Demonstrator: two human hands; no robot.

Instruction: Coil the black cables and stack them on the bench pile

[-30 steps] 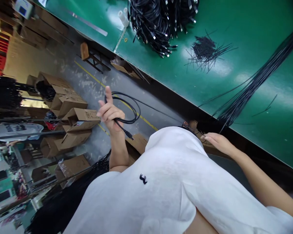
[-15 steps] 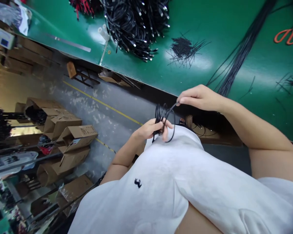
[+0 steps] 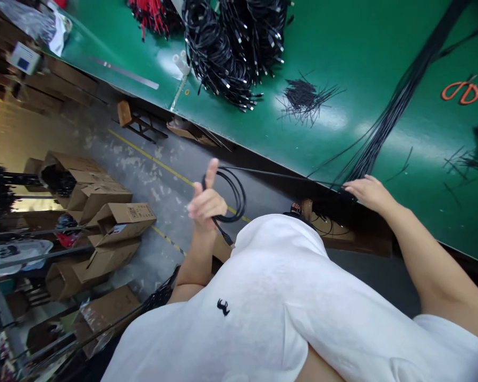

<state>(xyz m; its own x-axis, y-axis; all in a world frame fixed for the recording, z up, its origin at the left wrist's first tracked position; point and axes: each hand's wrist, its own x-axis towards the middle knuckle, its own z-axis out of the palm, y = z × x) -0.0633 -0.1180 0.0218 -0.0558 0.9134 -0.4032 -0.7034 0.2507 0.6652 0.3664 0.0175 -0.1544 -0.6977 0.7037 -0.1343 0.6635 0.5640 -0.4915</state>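
My left hand (image 3: 209,199) is raised in front of my body over the floor, index finger pointing up and the other fingers curled around a looped black cable (image 3: 242,199). A connector end of that cable hangs below this hand. From the loops one straight stretch of cable runs right to my right hand (image 3: 368,192), which pinches it with closed fingertips at the table's edge. Beside the right hand, a long bundle of thin black strands (image 3: 394,114) lies across the green table (image 3: 366,37), its loose ends at the edge.
Coiled black cables (image 3: 227,58) are heaped at the back, with red-tipped ones (image 3: 153,16) farther left. A pile of short black strands (image 3: 302,95) and orange-handled scissors (image 3: 460,93) lie on the table. Cardboard boxes (image 3: 121,223) and a wooden stool (image 3: 125,114) stand on the floor.
My hands came together at the cable loops in front of my waist, then parted. My left hand is up and left again with the loops; the right is out at the table edge, cable stretched between.
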